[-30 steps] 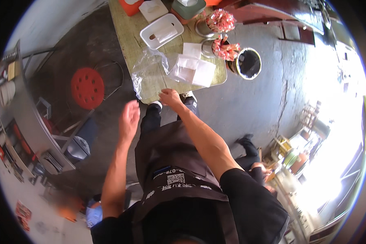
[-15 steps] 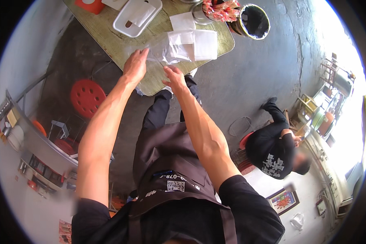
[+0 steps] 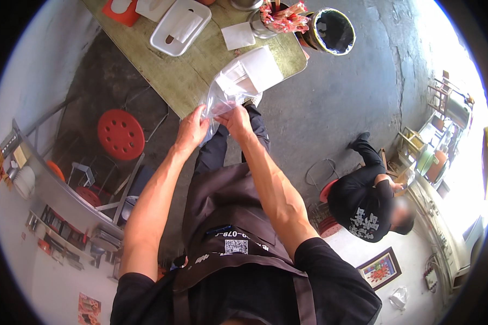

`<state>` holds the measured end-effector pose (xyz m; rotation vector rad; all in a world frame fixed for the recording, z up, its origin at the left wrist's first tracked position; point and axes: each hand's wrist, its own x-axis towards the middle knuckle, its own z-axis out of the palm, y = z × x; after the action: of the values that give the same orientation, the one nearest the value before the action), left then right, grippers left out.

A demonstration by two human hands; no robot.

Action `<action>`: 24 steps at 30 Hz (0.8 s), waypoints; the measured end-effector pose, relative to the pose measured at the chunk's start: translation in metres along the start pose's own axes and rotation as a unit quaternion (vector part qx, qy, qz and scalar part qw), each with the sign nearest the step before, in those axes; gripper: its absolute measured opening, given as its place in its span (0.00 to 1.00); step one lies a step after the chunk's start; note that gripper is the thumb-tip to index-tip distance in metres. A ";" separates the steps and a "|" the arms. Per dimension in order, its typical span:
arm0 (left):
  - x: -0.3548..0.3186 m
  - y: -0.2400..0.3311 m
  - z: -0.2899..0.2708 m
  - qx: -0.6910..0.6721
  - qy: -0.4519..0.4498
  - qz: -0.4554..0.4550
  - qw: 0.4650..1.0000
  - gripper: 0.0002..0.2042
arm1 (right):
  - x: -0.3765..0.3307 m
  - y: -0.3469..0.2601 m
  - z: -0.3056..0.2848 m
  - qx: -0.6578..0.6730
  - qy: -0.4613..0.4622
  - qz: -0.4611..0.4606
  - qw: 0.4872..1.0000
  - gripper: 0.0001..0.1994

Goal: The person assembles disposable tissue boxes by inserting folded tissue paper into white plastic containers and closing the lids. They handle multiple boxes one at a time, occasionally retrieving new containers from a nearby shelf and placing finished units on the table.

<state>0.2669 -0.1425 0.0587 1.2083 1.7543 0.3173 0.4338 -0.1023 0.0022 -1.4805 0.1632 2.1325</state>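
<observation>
A clear plastic bag (image 3: 220,92) with a stack of white paper napkins (image 3: 261,67) in its far part lies slantwise over the near end of the wooden table (image 3: 165,76). Its loose near end hangs past the table edge, toward my body. My left hand (image 3: 193,130) pinches the left side of that loose plastic between thumb and fingers. Close by on the right, my right hand (image 3: 236,122) has its bent fingers on the same plastic. Some of the right fingertips are hidden behind the crumpled film.
Farther back on the table are a white plastic tray (image 3: 156,42), a white paper sheet (image 3: 238,36) and a metal pot (image 3: 263,27) of red-and-white wrapped sticks. A lined bin (image 3: 346,50) stands beyond the corner. Red stool (image 3: 121,134) at left; a seated person (image 3: 358,197) at right.
Both hands have come nearer my body and closer together, pulling the bag's loose end off the table edge. The bag has turned aslant, and the paper sheet behind it shows more fully.
</observation>
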 end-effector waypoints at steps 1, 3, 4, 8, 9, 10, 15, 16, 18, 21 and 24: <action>-0.004 0.001 0.006 -0.007 0.008 0.001 1.000 0.23 | -0.004 0.001 -0.002 0.032 0.004 0.011 0.999 0.17; -0.008 0.002 0.014 -0.019 0.003 -0.015 1.000 0.23 | -0.011 0.005 -0.006 0.061 0.007 0.014 0.998 0.23; -0.010 0.003 0.016 -0.035 0.001 -0.025 0.999 0.23 | -0.019 0.000 -0.002 0.069 0.009 0.015 0.997 0.28; -0.014 0.008 0.016 -0.037 -0.045 -0.034 0.998 0.25 | -0.030 0.002 0.003 -0.046 0.021 -0.031 0.998 0.35; -0.014 0.012 0.017 -0.037 -0.060 -0.034 0.997 0.26 | -0.029 0.006 0.004 -0.126 0.020 -0.059 0.990 0.33; -0.013 0.018 0.019 -0.086 -0.100 -0.067 0.989 0.25 | -0.031 0.007 0.010 -0.160 0.063 -0.064 0.983 0.30; -0.013 0.063 -0.019 -0.275 -0.162 -0.218 0.922 0.26 | -0.012 0.009 0.002 -0.232 0.128 -0.067 0.962 0.18; -0.005 0.062 -0.029 -0.307 -0.115 -0.235 0.915 0.27 | -0.020 0.003 0.005 -0.247 0.121 -0.084 0.958 0.15; 0.011 0.048 -0.040 -0.384 -0.012 -0.263 0.885 0.28 | -0.029 0.000 0.000 -0.296 0.117 -0.136 0.938 0.16; 0.028 0.013 -0.036 -0.398 0.030 -0.234 0.886 0.28 | -0.043 -0.009 -0.004 -0.282 0.102 -0.175 0.938 0.18; 0.028 0.011 -0.012 -0.358 -0.063 -0.273 0.891 0.44 | -0.034 0.006 -0.016 -0.304 0.063 -0.225 0.924 0.20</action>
<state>0.2618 -0.1106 0.0570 0.1867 1.5656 0.4757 0.4528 -0.1255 0.0252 -1.7698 -0.7900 1.7750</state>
